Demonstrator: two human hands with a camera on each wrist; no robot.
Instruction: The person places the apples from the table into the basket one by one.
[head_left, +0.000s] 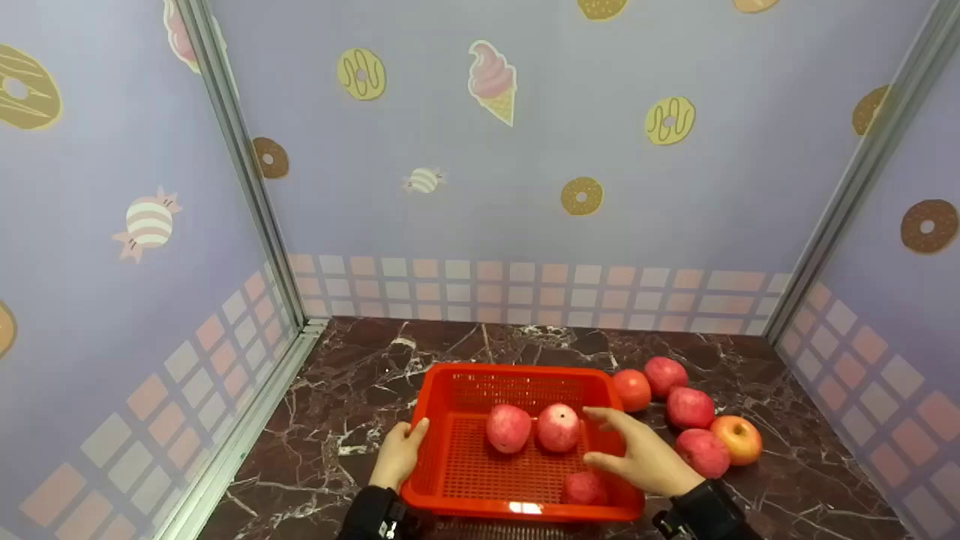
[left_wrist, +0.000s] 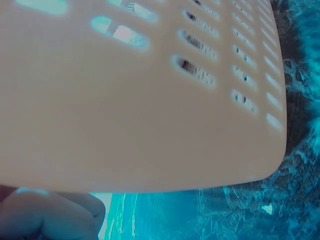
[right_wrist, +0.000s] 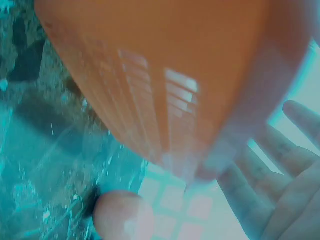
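Note:
A red plastic basket [head_left: 465, 480] with slotted walls sits on the dark marbled tabletop. Inside it lie three round pink-red fruits: one fruit [head_left: 508, 429] near the middle, a paler-topped fruit [head_left: 558, 428] beside it, and another fruit [head_left: 584, 489] in the near right corner. My left hand [head_left: 399, 454] holds the basket's left rim, thumb on the upper edge. Over the right rim hovers my right hand [head_left: 639, 454], thumb and fingers spread with nothing between them. The right wrist view shows those fingers [right_wrist: 280, 150] extended beside the basket's wall [right_wrist: 150, 75].
Several more fruits lie right of the basket, among them an orange-red one [head_left: 631, 390] close to its wall and a yellow-orange apple [head_left: 736, 440]. Patterned panels [head_left: 540, 225] enclose the table at the back and both sides, with metal posts [head_left: 847, 180] at the corners.

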